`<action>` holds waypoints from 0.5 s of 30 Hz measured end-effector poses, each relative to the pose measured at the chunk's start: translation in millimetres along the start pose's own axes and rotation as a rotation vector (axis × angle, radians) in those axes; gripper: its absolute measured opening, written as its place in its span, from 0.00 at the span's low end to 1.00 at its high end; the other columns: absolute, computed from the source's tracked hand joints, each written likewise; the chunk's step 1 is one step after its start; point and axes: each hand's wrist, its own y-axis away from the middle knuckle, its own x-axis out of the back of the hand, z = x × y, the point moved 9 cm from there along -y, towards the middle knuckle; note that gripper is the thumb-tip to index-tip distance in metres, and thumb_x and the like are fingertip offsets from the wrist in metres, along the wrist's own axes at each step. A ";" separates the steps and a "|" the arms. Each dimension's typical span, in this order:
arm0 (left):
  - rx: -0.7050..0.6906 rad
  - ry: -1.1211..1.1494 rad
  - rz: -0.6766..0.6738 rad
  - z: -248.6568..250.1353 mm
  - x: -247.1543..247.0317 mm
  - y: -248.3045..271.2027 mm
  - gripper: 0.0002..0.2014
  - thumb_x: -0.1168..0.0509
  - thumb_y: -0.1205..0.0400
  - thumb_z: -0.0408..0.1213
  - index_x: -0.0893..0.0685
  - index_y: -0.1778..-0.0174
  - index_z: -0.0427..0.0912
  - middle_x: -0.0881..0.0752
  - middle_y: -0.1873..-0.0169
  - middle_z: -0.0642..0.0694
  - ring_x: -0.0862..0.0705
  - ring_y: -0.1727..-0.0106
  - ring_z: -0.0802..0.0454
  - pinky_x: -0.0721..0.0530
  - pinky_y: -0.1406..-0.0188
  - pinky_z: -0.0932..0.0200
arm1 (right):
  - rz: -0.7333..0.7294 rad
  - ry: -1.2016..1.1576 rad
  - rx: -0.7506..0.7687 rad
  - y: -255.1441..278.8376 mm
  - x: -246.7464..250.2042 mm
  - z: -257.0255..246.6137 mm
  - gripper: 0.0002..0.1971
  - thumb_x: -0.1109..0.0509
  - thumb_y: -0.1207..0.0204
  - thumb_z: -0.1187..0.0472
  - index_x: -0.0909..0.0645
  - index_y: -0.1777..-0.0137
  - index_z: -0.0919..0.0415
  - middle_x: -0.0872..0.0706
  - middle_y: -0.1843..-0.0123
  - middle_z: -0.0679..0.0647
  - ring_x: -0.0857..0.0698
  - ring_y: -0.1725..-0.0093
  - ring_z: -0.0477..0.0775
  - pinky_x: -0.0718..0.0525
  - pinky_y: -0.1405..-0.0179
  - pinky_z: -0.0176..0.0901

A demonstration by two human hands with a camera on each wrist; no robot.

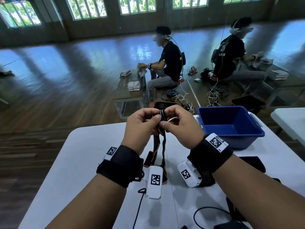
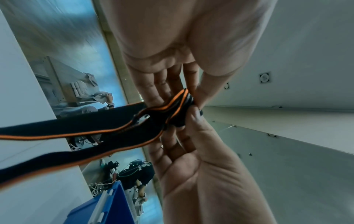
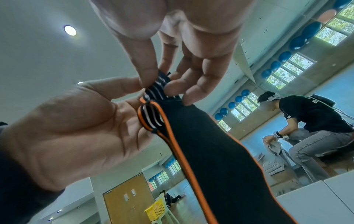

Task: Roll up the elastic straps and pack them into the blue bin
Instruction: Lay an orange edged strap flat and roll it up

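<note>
Fig.: left hand (image 1: 142,123) & right hand (image 1: 181,123), centre frame, both pinch the started coil of the elastic strap (image 1: 160,115) between thumb and fingertips, held above the white table (image 1: 92,154). Tails hang down-frame. Blue bin (image 1: 231,124) at right, apparently empty. Strap likely light, soft, springy; best gripped at coil edges w/ tension kept, else it may unwind.

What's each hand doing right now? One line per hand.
Left hand: pinches the strap's rolled end.
Right hand: pinches the same strap at the roll.
</note>
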 end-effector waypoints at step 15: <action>-0.052 0.180 -0.053 46.2 -6.2 -17.8 0.11 0.35 0.14 0.26 0.15 0.37 0.34 0.09 0.52 0.39 0.09 0.57 0.48 0.08 0.54 0.49 | 0.323 0.227 -0.004 13.3 23.8 0.6 0.01 0.26 0.22 0.58 0.15 0.54 0.53 0.13 0.63 0.44 0.15 0.61 0.42 0.21 0.62 0.35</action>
